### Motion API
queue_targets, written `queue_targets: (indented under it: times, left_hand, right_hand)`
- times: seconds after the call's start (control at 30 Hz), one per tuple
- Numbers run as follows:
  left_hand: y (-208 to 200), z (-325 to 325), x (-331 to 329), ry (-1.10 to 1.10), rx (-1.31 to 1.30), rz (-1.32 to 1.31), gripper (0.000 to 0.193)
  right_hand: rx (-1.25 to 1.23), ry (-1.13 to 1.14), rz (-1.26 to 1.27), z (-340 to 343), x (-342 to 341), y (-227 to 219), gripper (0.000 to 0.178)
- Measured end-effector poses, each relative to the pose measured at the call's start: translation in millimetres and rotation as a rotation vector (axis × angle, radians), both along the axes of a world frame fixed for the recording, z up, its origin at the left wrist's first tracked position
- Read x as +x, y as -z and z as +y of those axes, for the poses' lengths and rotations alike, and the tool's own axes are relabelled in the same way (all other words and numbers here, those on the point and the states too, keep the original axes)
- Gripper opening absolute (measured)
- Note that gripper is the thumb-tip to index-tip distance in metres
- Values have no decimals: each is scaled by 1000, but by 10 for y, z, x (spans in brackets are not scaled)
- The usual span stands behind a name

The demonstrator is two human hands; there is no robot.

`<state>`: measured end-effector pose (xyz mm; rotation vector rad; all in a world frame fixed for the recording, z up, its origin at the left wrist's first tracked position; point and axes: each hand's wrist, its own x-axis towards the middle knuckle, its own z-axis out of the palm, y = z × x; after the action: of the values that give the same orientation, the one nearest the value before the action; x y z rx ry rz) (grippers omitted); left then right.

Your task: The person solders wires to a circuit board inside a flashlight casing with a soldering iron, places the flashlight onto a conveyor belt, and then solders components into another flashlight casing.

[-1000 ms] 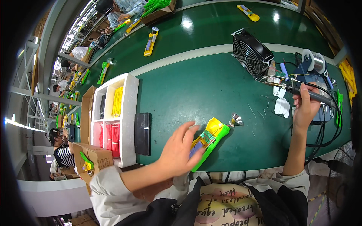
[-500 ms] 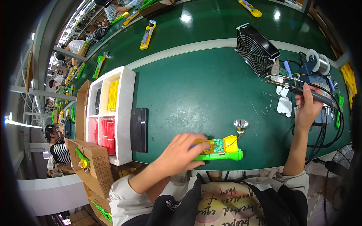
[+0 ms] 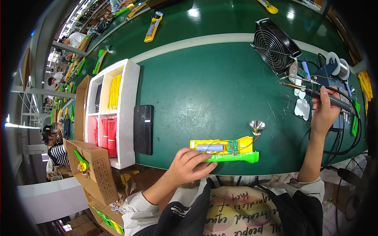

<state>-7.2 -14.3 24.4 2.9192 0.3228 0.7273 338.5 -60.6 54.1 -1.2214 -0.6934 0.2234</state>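
The left hand (image 3: 189, 166), its fingers partly hidden, apparently grips the open torch casing (image 3: 236, 157) at the near edge of the bench (image 3: 197, 90), while the right hand (image 3: 326, 112) grasps a soldering iron (image 3: 313, 93).

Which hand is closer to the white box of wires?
Left. The left hand is to the right of the white box, holding the green case; the right hand is farther across the table, holding a soldering iron.

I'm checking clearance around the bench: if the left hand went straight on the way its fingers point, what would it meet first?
Most likely the green casing: the left hand overlaps its left end in the picture, pointing roughly along it, though this view cannot confirm contact.
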Motion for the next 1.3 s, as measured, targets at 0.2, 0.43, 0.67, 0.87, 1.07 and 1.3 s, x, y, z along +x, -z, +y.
queue_targets:
  times: [0.2,0.43,0.67,0.87,1.07,1.3]
  left_hand:
    - [17,137,-94,123,33,-75,28]
    - [-91,379,32,-25,-572,-108,37]
    - [-123,767,164,-280,-1178,71,19]
    - [-188,854,312,-361,-1002,220,20]
    - [-150,785,224,-354,-864,50,15]
    - [-94,778,236,-245,-749,72,19]
  right_hand:
    - [-2,4,-4,-8,12,-8,14]
    - [-6,4,-17,-5,-7,-17,14]
    - [-7,7,-20,-3,-13,-17,13]
    - [-3,1,-13,2,10,19,13]
    - [-32,22,-36,-14,36,50,14]
    - [-58,-32,-85,-15,32,81,15]
